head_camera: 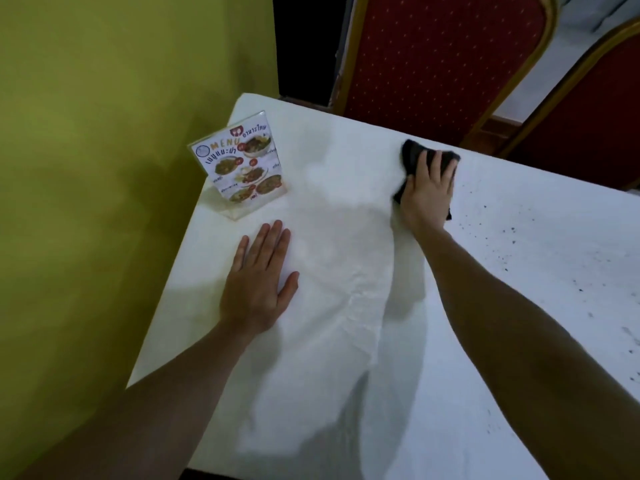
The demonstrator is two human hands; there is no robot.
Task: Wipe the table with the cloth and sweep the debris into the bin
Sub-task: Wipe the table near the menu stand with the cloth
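Across the white table (pixel 346 341), you look to be mid-wipe: most of the dark debris (pixel 502 237) lies scattered to your right, and no bin is in view. Next, I'd judge, drag the crumbs toward one edge without flinging them. By the wall stands a menu stand (pixel 239 168). Your left hand (pixel 258 282) rests flat, fingers straight and together, holding nothing. Your right hand (pixel 427 190) presses the black cloth (pixel 414 154) near the far edge, fingers spread over it.
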